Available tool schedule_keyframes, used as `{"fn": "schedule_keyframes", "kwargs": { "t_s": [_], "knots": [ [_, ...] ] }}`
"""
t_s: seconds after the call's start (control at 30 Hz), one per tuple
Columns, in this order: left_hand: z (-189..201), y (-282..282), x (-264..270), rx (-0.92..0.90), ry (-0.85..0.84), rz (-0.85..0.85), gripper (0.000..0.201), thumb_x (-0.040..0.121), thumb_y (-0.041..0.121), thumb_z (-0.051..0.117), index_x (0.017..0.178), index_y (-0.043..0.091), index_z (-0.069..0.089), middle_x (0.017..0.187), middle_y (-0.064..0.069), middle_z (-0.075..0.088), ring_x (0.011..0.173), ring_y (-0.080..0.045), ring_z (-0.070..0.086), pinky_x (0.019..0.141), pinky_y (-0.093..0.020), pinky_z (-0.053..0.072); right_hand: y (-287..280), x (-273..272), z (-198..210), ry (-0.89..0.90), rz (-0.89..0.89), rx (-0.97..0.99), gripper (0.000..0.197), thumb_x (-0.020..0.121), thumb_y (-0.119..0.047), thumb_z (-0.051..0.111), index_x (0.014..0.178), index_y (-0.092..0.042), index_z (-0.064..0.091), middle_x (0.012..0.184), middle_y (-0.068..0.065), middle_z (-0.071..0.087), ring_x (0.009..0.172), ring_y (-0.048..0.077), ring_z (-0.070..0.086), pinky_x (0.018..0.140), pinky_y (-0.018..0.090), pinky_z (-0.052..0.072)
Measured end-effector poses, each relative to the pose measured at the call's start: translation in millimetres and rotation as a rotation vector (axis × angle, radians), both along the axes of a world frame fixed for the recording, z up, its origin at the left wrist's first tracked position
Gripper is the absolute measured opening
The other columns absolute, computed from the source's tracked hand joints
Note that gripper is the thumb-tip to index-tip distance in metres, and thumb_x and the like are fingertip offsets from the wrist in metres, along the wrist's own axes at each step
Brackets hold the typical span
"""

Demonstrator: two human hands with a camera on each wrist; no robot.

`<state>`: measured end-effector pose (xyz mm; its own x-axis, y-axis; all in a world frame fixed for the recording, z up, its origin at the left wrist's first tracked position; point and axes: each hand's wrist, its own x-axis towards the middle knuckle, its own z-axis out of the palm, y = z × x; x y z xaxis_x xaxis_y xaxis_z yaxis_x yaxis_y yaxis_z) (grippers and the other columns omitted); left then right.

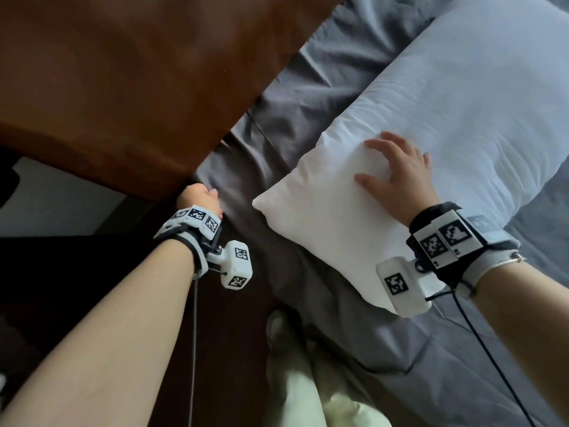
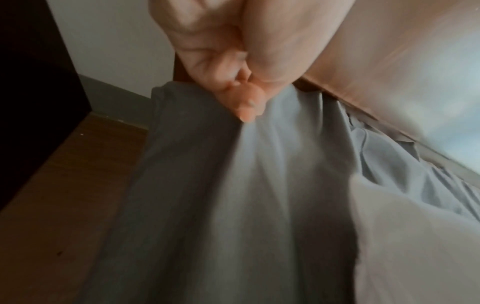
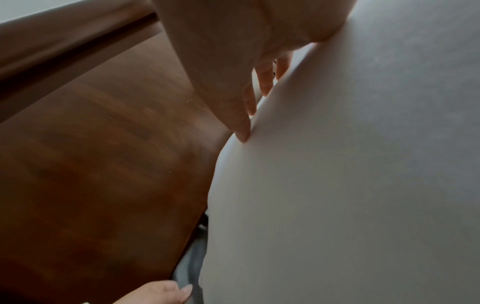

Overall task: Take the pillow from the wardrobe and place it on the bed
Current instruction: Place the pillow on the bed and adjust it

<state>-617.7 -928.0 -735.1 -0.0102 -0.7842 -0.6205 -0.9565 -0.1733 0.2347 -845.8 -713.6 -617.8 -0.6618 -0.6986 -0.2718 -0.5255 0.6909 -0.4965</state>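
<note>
A white pillow [image 1: 455, 112] lies on the bed's grey sheet [image 1: 277, 131], close to the brown wooden headboard [image 1: 123, 87]. My right hand [image 1: 395, 172] rests on the pillow's near end with fingers spread; the right wrist view shows the straight fingers [image 3: 241, 115] pressing into the pillow [image 3: 350, 185]. My left hand [image 1: 200, 197] is at the bed's corner by the headboard. In the left wrist view its curled fingers [image 2: 246, 111] pinch a fold of the grey sheet [image 2: 246, 205], and the pillow's edge [image 2: 415, 246] shows at the right.
The headboard [image 3: 103, 164] stands just left of the pillow. My leg in light trousers and a shoe [image 1: 277, 328] are beside the bed on a brown wooden floor [image 2: 64, 185]. A dark piece of furniture [image 2: 31, 82] stands against the wall at the left.
</note>
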Motion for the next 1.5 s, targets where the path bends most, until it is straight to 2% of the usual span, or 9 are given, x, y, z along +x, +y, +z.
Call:
{"fn": "schedule_keyframes", "kwargs": {
  "t_s": [0.1, 0.53, 0.63, 0.8, 0.9, 0.97, 1.1, 1.23, 1.5],
  "knots": [
    [-4.6, -8.3, 36.3, 0.004, -0.13, 0.069, 0.038, 0.095, 0.027, 0.051, 0.099, -0.006, 0.068, 0.103, -0.019, 0.073, 0.104, -0.032, 0.068, 0.092, -0.038, 0.052, -0.2, 8.7, 2.5, -0.019, -0.023, -0.025, 0.049, 0.084, -0.028, 0.064, 0.13, -0.021, 0.05, 0.149, 0.003, 0.036, 0.14, 0.025, 0.028, 0.117, 0.052, 0.003],
    [101.3, 31.0, -44.6, -0.034, 0.241, -0.202, 0.036, 0.089, 0.046, 0.054, 0.069, 0.016, 0.056, 0.093, -0.017, 0.071, 0.096, -0.036, 0.066, 0.09, -0.041, 0.051, 50.8, -3.8, 24.7, -0.052, -0.459, -0.104, 0.025, 0.086, -0.025, 0.061, 0.105, -0.009, 0.066, 0.114, 0.016, 0.061, 0.106, 0.029, 0.056, 0.084, 0.024, 0.035],
    [117.2, 42.9, -89.2, 0.09, 0.372, -0.248, 0.038, 0.087, 0.052, 0.055, 0.098, 0.016, 0.059, 0.101, -0.003, 0.063, 0.102, -0.025, 0.061, 0.088, -0.031, 0.043, 66.9, -18.5, 25.1, -0.069, -0.623, -0.039, 0.029, 0.087, -0.029, 0.06, 0.1, -0.004, 0.067, 0.107, 0.017, 0.068, 0.1, 0.03, 0.06, 0.076, 0.026, 0.035],
    [116.7, 66.4, -144.9, 0.278, 0.315, -0.427, 0.085, 0.08, 0.066, 0.056, 0.14, 0.007, 0.045, 0.143, -0.005, 0.052, 0.13, -0.025, 0.051, 0.104, -0.031, 0.038, 109.8, -56.3, 12.2, -0.226, -1.066, 0.161, 0.091, 0.063, -0.058, 0.074, 0.13, -0.006, 0.041, 0.135, 0.021, 0.044, 0.122, 0.04, 0.047, 0.102, 0.047, 0.04],
    [101.8, 72.6, -159.1, 0.343, 0.277, -0.455, 0.11, 0.049, 0.078, 0.067, 0.138, 0.015, 0.049, 0.14, -0.001, 0.056, 0.127, -0.024, 0.056, 0.108, -0.036, 0.043, 126.4, -74.8, -1.1, -0.517, -1.153, 0.102, 0.138, 0.026, -0.069, 0.083, 0.139, -0.017, 0.022, 0.128, 0.017, 0.049, 0.103, 0.038, 0.06, 0.081, 0.05, 0.057],
    [86.9, 72.8, -164.2, 0.347, 0.305, -0.445, 0.113, 0.038, 0.074, 0.075, 0.135, 0.018, 0.053, 0.136, 0.0, 0.06, 0.123, -0.021, 0.059, 0.107, -0.037, 0.046, 126.7, -81.5, -4.6, -0.703, -1.135, 0.077, 0.125, 0.038, -0.057, 0.088, 0.139, -0.012, 0.029, 0.121, 0.012, 0.055, 0.083, 0.032, 0.063, 0.057, 0.036, 0.059],
    [97.3, 83.3, -173.5, 0.282, 0.393, -0.453, 0.06, 0.079, 0.028, 0.075, 0.132, 0.008, 0.056, 0.136, -0.01, 0.06, 0.126, -0.025, 0.056, 0.109, -0.036, 0.043, 119.8, -85.5, 16.5, -1.15, -0.967, 0.12, 0.047, 0.074, -0.04, 0.073, 0.103, -0.004, 0.065, 0.08, 0.011, 0.067, 0.067, 0.026, 0.063, 0.068, 0.032, 0.053],
    [118.8, 86.2, -174.5, 0.207, 0.504, -0.384, 0.054, 0.072, 0.018, 0.073, 0.123, 0.004, 0.061, 0.125, -0.017, 0.066, 0.117, -0.032, 0.062, 0.103, -0.043, 0.048, 107.0, -80.7, 32.7, -1.037, -0.991, -0.054, 0.015, 0.081, -0.014, 0.067, 0.092, -0.005, 0.062, 0.077, 0.012, 0.066, 0.066, 0.028, 0.061, 0.058, 0.034, 0.053],
    [167.0, 48.9, -155.3, 0.088, 0.613, -0.263, 0.039, 0.078, 0.009, 0.069, 0.116, 0.003, 0.065, 0.114, -0.019, 0.07, 0.106, -0.032, 0.066, 0.098, -0.047, 0.052, 58.7, -78.1, 43.3, -0.796, -0.945, -0.573, 0.045, 0.069, 0.015, 0.061, 0.11, -0.002, 0.06, 0.068, 0.005, 0.073, 0.056, 0.023, 0.069, 0.053, 0.041, 0.058]
  ]
}}
